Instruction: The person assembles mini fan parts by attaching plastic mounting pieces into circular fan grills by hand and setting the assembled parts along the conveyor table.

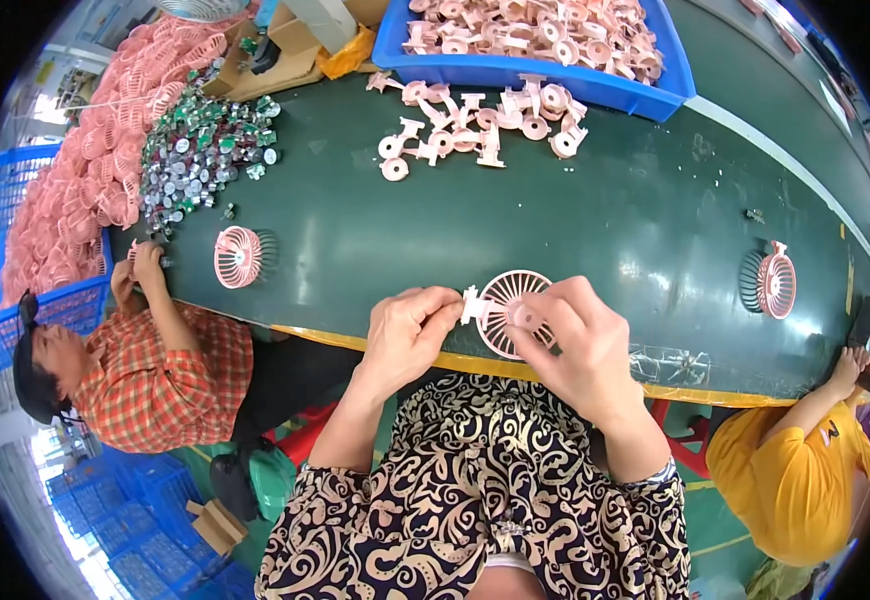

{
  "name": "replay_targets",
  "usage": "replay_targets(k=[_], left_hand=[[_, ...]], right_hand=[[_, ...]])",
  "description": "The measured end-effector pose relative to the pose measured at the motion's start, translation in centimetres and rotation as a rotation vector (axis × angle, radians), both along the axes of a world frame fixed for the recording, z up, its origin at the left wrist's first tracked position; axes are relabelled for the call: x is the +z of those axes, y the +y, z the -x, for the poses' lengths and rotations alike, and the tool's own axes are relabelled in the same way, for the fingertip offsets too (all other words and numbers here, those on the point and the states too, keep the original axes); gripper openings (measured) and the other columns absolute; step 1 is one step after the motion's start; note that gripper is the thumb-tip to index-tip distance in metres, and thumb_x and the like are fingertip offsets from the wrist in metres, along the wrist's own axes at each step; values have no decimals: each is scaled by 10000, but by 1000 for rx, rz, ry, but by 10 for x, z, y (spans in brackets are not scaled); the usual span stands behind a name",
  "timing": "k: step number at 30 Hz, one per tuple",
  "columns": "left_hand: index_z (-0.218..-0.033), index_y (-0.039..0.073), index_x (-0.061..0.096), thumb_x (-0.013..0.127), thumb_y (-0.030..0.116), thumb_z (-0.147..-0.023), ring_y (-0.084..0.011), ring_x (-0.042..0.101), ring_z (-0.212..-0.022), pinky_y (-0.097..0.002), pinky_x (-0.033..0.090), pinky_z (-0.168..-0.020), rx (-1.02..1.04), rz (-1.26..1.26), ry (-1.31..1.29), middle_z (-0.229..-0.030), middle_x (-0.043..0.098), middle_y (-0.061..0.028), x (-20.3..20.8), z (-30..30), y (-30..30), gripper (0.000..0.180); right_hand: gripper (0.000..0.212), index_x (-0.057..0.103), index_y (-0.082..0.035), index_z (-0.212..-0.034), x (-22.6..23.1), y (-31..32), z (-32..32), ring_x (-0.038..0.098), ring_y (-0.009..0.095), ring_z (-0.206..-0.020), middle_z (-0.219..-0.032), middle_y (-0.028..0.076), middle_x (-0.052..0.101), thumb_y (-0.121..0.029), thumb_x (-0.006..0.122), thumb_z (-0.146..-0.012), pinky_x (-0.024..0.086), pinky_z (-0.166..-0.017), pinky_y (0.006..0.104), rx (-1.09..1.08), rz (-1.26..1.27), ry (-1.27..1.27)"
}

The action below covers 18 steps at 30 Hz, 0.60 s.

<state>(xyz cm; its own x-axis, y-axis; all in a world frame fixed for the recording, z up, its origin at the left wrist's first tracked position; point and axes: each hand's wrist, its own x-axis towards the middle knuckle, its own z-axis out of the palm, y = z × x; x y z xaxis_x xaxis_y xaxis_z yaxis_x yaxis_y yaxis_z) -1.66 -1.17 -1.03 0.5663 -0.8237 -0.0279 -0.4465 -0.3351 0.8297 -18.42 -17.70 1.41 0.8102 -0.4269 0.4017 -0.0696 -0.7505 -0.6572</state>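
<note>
Above the front edge of the green workbench, my left hand [407, 335] is closed in a pinch on the flat end of a small pale pink plastic bracket [474, 305]. My right hand [585, 345] has thumb and fingers around the round end of the same bracket, partly hiding it. Right behind the bracket is a round pink fan grille [515, 282] with thin radial ribs. Whether the bracket touches the grille I cannot tell.
Similar brackets [490, 140] lie loose before a full blue bin [545, 72]. Small motors [190, 165] and pink grilles [95, 160] are heaped at left. Single grilles [238, 257] [777, 285] stand either side. Co-workers sit left, in a checked shirt [160, 385], and right, in yellow [790, 480].
</note>
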Motion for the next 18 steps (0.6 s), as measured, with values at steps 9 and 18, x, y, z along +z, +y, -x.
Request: replay_targets(k=[9, 18], left_hand=[[-995, 10, 700, 677, 82, -972, -202, 645, -708, -336, 497, -652, -11, -77, -16, -816, 683, -109, 6, 2, 2, 79], [-978, 2, 692, 681, 138, -990, -195, 619, -612, -346, 480, -585, -13, -120, 102, -726, 651, -100, 7, -1, -3, 137]], right_hand=[[256, 687, -54, -1034, -14, 10, -3, 671, 267, -805, -914, 80, 608, -104, 808, -813, 560, -651, 381, -2, 146, 213], [160, 652, -58, -915, -13, 16, -12, 658, 248, -792, -881, 85, 559, -138, 769, -840, 556, -629, 368, -18, 298, 392]])
